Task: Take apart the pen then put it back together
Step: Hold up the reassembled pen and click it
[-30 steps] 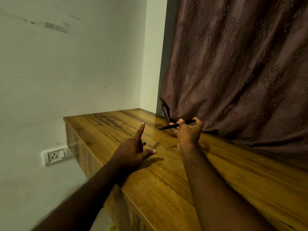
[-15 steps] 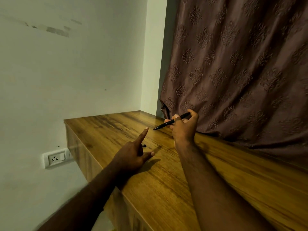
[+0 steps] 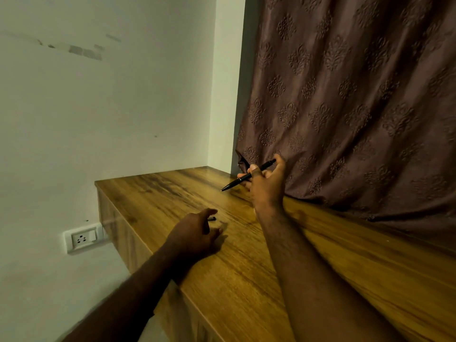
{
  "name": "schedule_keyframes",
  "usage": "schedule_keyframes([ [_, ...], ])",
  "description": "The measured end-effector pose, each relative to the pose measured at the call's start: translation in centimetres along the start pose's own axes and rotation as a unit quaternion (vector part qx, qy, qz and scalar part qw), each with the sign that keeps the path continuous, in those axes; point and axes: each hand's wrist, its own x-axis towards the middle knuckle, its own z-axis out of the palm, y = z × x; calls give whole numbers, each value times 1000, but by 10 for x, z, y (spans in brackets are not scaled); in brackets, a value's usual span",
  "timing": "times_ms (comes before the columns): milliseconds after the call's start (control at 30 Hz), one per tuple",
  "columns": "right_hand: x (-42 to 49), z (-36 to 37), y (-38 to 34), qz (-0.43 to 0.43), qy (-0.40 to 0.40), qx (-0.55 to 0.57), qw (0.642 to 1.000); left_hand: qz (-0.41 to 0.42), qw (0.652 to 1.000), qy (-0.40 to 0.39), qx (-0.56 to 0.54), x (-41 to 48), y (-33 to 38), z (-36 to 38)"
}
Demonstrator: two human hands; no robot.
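Note:
A slim black pen (image 3: 240,179) slants with its tip down and to the left, above the far part of the wooden desk (image 3: 246,280). My right hand (image 3: 267,187) grips it by the upper half, thumb across the barrel. A small dark pen part (image 3: 212,218) lies on the desk just beyond my left hand (image 3: 197,234). The left hand hovers low over the wood with its fingers loosely bent and reaching toward that part. I cannot tell whether the fingertips touch it.
A brown patterned curtain (image 3: 357,107) hangs down onto the desk's back right edge. A pale wall (image 3: 111,107) bounds the left side, with a white socket (image 3: 82,239) below the desk's left edge (image 3: 128,225).
My left index finger has dropped from pointing up, and the hand now reaches forward low over the desk. My right hand has lifted the pen slightly and tilted it more steeply.

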Motion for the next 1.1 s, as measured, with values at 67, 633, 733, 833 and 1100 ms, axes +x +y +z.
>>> schedule_keyframes([
  [67,2,-1,0,-3,10,-12,1000,-5,1000,7,1,-1,-1,0],
  [633,-2,7,-6,-46,-26,-79,995,31,994,83,-68,0,2,0],
  [733,-2,7,-8,-51,32,-31,998,-13,936,159,-315,-3,15,-5],
  [833,4,5,-14,-60,48,-6,997,-27,815,214,-539,0,42,-9],
  [1100,-4,20,-49,-80,32,94,992,9,662,212,-719,-8,118,-17],
])
